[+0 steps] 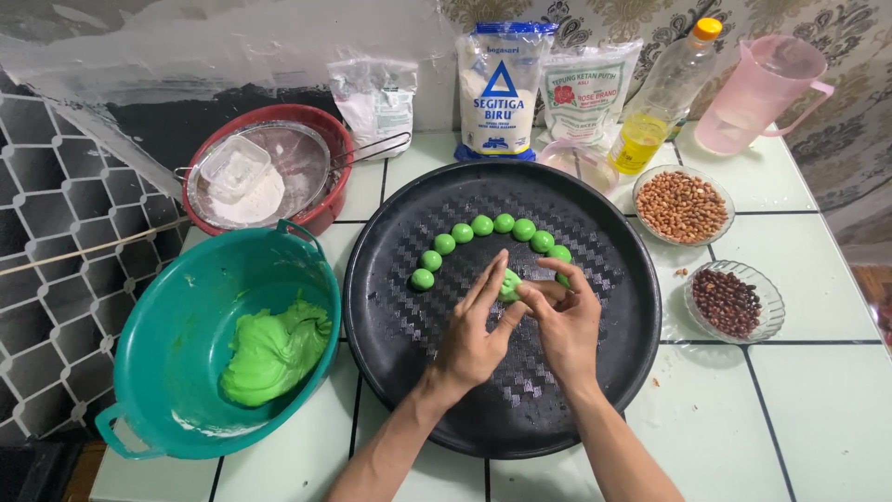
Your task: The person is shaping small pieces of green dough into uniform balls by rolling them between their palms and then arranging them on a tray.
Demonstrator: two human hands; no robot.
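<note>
Over the black tray [409, 372], the left hand [471, 336] and right hand [564, 321] pinch one green dough piece [509, 284] between fingertips, balls [483, 226] arcing at twelve o'clock, teal bowl [167, 325] at nine.

One camera, worn on the head, looks steeply down at the desk [818, 409]. It sits close, facing the far wall [232, 46].
</note>
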